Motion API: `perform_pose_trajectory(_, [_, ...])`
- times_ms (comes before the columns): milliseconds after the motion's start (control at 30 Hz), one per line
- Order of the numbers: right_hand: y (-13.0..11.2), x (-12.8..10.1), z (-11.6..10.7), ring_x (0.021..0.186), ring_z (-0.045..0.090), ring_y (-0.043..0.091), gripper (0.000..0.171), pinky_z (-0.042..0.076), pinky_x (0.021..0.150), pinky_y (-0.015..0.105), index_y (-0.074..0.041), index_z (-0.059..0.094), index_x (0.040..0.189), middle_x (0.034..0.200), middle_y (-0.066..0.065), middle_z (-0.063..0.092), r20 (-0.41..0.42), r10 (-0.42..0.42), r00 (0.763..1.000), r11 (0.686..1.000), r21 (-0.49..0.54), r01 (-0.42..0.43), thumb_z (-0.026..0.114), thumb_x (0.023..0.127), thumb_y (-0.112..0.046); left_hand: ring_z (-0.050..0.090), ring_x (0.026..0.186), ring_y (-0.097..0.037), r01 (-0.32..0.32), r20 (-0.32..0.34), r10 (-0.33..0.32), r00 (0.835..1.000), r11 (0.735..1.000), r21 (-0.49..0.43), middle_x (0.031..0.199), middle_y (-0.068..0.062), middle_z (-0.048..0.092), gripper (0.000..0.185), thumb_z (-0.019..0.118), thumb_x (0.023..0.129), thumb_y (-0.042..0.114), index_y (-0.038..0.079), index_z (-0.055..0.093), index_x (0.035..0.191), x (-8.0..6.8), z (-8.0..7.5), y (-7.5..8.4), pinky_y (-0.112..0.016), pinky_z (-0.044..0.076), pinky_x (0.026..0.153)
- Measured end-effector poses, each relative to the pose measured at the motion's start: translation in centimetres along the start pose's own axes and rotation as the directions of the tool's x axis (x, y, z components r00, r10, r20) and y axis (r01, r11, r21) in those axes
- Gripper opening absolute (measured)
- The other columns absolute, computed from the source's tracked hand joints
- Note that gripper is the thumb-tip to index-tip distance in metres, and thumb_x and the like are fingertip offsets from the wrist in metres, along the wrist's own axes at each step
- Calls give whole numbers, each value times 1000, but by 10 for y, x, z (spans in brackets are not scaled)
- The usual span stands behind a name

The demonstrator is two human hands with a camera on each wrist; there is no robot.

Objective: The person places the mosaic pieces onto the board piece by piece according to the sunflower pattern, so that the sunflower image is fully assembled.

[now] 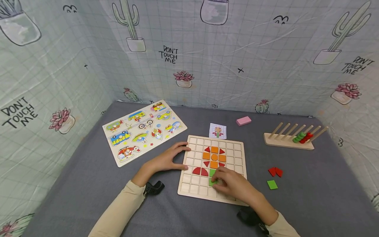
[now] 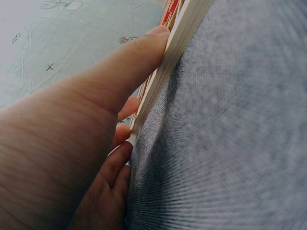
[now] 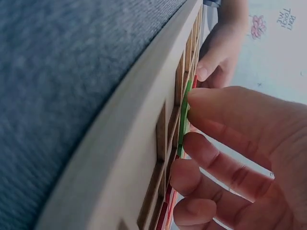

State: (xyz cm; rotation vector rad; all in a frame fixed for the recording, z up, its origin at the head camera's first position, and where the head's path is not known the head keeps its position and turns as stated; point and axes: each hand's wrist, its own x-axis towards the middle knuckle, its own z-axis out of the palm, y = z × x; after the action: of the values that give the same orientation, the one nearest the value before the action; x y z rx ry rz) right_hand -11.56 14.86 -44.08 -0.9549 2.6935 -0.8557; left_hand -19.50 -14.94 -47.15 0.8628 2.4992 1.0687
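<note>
A wooden grid board point(image 1: 193, 190) lies on the table with colored tiles in its cells. Orange squares, an orange circle point(image 1: 214, 157) and small red triangles form a cluster; two red quarter-circle pieces point(image 1: 196, 171) sit lower left. My left hand point(image 1: 167, 159) rests at the board's left edge, thumb and fingers spread along the rim. Over the lower middle cells, my right hand point(image 1: 234, 184) pinches a green square tile point(image 1: 211, 182) at the board's surface, thumb on it in the right wrist view. Another green square point(image 1: 212, 172) lies directly above, partly covered by the fingers.
A pattern card point(image 1: 217, 131) lies behind the board, with a pink block point(image 1: 243, 121) farther right. At right are two loose red pieces point(image 1: 275, 171), a green square point(image 1: 272, 184) and a peg stand point(image 1: 288, 144) with green and red beads. A vehicle puzzle point(image 1: 145, 131) lies left.
</note>
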Motion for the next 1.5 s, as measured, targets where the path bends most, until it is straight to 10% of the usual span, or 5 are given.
perform_pose_trajectory(1067, [60,-46,-64,62,42,0,9,40,53,23,-7,71,95,91,0,63,-232,112,966,990,-59,-129,74,86,-8,27,143,-25,1,4,-1,1000,1000,10,157,-4,25,69,77,84,38,18,46,143,-1,-1,1,-48,30,112])
perform_pose_trajectory(1500, [96,-79,-76,71,54,16,13,45,59,34,-3,71,93,90,7,62,-257,252,933,939,-168,-300,77,83,-8,28,143,-24,3,3,-3,1000,1000,10,157,-2,26,69,77,84,40,19,47,142,0,0,-1,-47,30,112])
